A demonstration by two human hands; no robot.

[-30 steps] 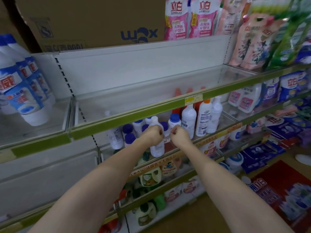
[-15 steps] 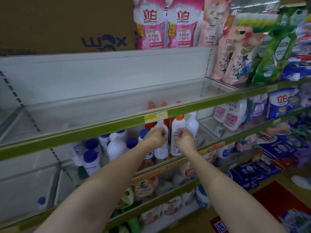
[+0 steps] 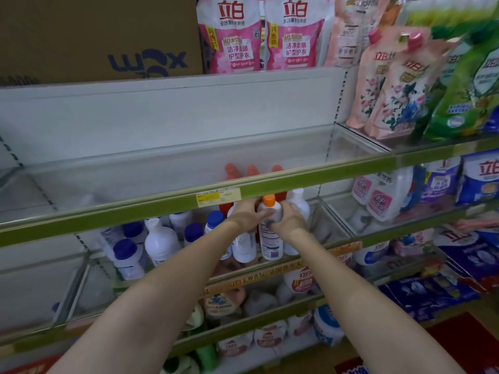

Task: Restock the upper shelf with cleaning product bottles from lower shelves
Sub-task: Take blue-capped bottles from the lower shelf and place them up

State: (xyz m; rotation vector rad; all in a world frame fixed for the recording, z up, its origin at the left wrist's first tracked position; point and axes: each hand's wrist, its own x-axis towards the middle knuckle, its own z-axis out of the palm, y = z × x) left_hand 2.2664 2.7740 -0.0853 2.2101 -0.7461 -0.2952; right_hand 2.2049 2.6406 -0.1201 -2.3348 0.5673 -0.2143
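A white bottle with an orange cap (image 3: 270, 238) stands on the lower shelf just under the upper shelf's green front rail (image 3: 135, 215). My right hand (image 3: 290, 220) grips its shoulder from the right. My left hand (image 3: 244, 217) curls around the top of a plain white bottle (image 3: 243, 248) beside it, its thumb lying across the orange-capped one. The upper shelf (image 3: 162, 168) behind its clear front panel holds nothing in this bay.
White bottles with blue caps (image 3: 127, 255) and a white-capped one (image 3: 160, 242) stand to the left on the lower shelf, red-capped bottles (image 3: 231, 170) behind. Detergent pouches (image 3: 391, 85) fill the upper bay at right. A cardboard box (image 3: 108, 36) sits on top.
The view has shifted right along the shelving. Both hands have moved from the blue-capped bottles to the orange-capped bottle and its white neighbour and closed on them.
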